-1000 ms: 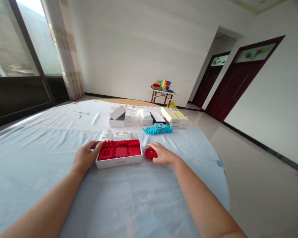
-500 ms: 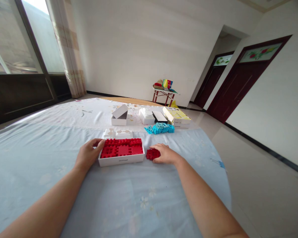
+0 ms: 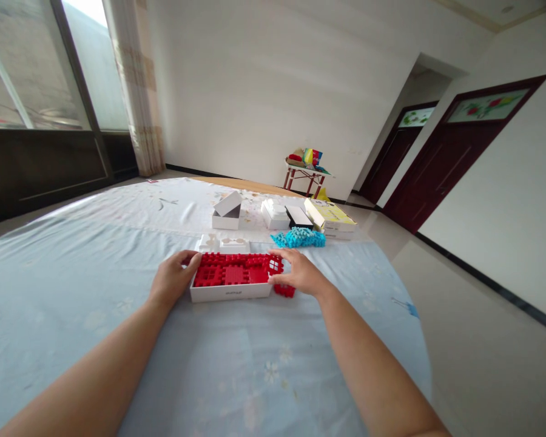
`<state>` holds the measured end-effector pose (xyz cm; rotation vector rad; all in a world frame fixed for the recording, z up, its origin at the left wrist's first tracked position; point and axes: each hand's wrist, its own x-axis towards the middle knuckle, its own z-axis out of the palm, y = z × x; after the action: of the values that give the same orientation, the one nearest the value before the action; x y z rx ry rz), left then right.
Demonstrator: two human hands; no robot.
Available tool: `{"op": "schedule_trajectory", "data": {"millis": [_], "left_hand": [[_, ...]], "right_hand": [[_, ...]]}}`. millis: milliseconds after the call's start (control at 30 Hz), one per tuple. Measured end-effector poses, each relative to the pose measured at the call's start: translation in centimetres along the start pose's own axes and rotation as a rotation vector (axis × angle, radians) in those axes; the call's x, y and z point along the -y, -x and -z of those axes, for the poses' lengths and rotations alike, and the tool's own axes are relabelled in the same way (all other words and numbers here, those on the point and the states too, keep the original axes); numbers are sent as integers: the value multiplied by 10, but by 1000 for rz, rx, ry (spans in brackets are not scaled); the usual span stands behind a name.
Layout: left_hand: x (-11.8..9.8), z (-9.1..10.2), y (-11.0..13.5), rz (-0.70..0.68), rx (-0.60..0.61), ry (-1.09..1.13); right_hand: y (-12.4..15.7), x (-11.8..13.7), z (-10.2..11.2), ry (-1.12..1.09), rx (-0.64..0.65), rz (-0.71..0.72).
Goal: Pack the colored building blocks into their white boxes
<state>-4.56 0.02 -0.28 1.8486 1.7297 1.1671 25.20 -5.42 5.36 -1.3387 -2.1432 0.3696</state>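
Note:
A flat white box [image 3: 230,294] filled with red building pieces [image 3: 230,274] lies on the pale blue tablecloth [image 3: 73,285] before me. My left hand [image 3: 173,280] grips the box's left end, fingers curled over its rim. My right hand [image 3: 300,274] holds a red piece [image 3: 275,264] at the box's right end, just above the rim. One more red piece [image 3: 285,291] lies on the cloth under that hand.
Behind the box lie white plastic inserts [image 3: 222,244], a heap of light blue pieces [image 3: 300,238], an opened white box [image 3: 227,211], other white boxes [image 3: 275,213] and a yellow-topped box [image 3: 330,215]. The table edge curves off to the right above a tiled floor.
My right hand has lifted a red piece from the cloth beside the box and carried it left, over the box's right end. My left hand has stayed on the box.

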Motion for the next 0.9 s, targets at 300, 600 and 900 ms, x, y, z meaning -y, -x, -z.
{"op": "schedule_trajectory", "data": {"millis": [300,600,900], "left_hand": [[-6,2,2,7,-4,-15],[-6,2,1,-4,-1,-8],[-3,1,0,3,-3,-17]], "right_hand": [[-18,12,-13,56,135,82],[-4,12,-9,51,56,50],[19,-29,7,159,150,-252]]}}
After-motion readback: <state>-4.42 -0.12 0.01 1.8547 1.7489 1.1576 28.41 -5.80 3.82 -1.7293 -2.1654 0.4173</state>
